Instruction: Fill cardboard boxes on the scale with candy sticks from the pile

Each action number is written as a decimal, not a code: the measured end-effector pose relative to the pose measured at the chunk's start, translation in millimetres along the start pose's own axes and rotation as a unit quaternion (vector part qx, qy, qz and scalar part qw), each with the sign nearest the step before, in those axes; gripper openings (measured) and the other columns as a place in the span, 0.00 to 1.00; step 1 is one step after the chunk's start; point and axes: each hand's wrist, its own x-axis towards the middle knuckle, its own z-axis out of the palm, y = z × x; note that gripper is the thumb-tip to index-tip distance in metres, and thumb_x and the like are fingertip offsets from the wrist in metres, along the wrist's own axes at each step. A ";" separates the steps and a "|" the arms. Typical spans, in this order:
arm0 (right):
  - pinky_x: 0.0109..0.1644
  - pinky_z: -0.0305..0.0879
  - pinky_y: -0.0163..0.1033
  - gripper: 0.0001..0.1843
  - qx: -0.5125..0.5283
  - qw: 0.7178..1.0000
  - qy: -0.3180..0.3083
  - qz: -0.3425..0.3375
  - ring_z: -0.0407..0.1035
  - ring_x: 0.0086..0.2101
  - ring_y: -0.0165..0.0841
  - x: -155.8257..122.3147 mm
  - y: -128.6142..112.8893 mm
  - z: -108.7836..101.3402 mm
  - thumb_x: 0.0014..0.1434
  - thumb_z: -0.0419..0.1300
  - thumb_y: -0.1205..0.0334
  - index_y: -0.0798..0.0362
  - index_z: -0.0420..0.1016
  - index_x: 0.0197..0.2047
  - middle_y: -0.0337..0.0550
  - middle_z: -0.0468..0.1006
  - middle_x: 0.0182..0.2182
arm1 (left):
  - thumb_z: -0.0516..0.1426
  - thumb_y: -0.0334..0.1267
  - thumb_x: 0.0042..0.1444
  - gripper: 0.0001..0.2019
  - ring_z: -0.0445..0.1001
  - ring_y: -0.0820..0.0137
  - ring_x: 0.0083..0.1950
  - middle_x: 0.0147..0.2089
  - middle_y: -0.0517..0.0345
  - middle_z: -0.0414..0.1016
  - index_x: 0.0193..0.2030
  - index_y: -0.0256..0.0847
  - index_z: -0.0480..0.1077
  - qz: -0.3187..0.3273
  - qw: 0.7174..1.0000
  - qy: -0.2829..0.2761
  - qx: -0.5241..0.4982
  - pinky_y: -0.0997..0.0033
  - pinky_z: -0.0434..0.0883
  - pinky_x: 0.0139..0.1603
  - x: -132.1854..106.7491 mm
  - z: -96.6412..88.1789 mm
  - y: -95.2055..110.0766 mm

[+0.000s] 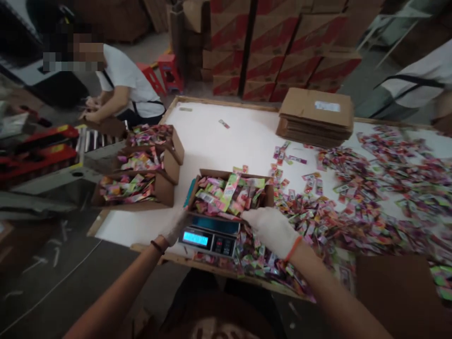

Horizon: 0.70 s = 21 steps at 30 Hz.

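An open cardboard box full of small, bright candy-like packets sits on a digital scale with a lit blue display. My left hand, in a pale glove, is closed on the left front corner of this box, its fingers partly blurred. At the right front corner, my right hand, in a white glove with an orange cuff, grips the rim. A teal edge shows along the box's left side. Loose packets lie heaped right of the scale and in front of it.
Several filled boxes stand along the table's left side, by a conveyor. Flattened cartons are stacked at the back right. A brown cardboard piece is at lower right. Co-workers sit beyond the left and right.
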 end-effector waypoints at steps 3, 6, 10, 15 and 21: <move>0.57 0.74 0.43 0.21 0.087 0.990 0.108 -0.029 0.81 0.51 0.41 -26.6 9.8 -3.4 0.65 0.54 0.73 0.51 0.79 0.56 0.50 0.85 0.50 | 0.68 0.47 0.56 0.15 0.80 0.61 0.42 0.40 0.48 0.82 0.39 0.36 0.79 -0.057 0.997 0.035 -0.024 0.63 0.76 0.45 -23.4 -26.6 -17.8; 0.53 0.77 0.44 0.18 0.189 0.948 0.255 -0.011 0.82 0.47 0.42 -49.0 20.2 -13.7 0.65 0.55 0.65 0.50 0.79 0.55 0.49 0.86 0.48 | 0.68 0.51 0.48 0.19 0.81 0.56 0.49 0.44 0.44 0.83 0.39 0.37 0.79 -0.076 0.993 0.088 -0.031 0.61 0.74 0.49 -47.2 -55.9 -34.0; 0.41 0.77 0.45 0.15 0.233 0.918 0.314 0.062 0.81 0.37 0.43 -51.2 16.7 -36.0 0.66 0.57 0.58 0.52 0.79 0.51 0.51 0.86 0.40 | 0.68 0.52 0.45 0.20 0.81 0.53 0.51 0.46 0.42 0.83 0.39 0.39 0.78 -0.083 0.985 0.147 -0.042 0.57 0.74 0.53 -67.2 -84.0 -47.6; 0.46 0.75 0.46 0.19 0.169 0.934 0.301 0.095 0.79 0.39 0.43 -23.8 -7.0 -53.4 0.62 0.59 0.61 0.56 0.80 0.53 0.52 0.85 0.39 | 0.67 0.51 0.44 0.18 0.81 0.53 0.50 0.44 0.42 0.83 0.36 0.41 0.77 -0.083 0.983 0.149 -0.061 0.57 0.74 0.53 -74.4 -93.0 -51.9; 0.45 0.72 0.43 0.22 0.093 0.961 0.236 0.113 0.77 0.41 0.42 12.7 -23.3 -50.7 0.61 0.60 0.60 0.54 0.79 0.58 0.53 0.82 0.44 | 0.74 0.59 0.31 0.31 0.80 0.56 0.45 0.40 0.46 0.82 0.38 0.40 0.78 0.020 0.988 0.146 -0.054 0.57 0.75 0.51 -101.2 -76.7 -19.2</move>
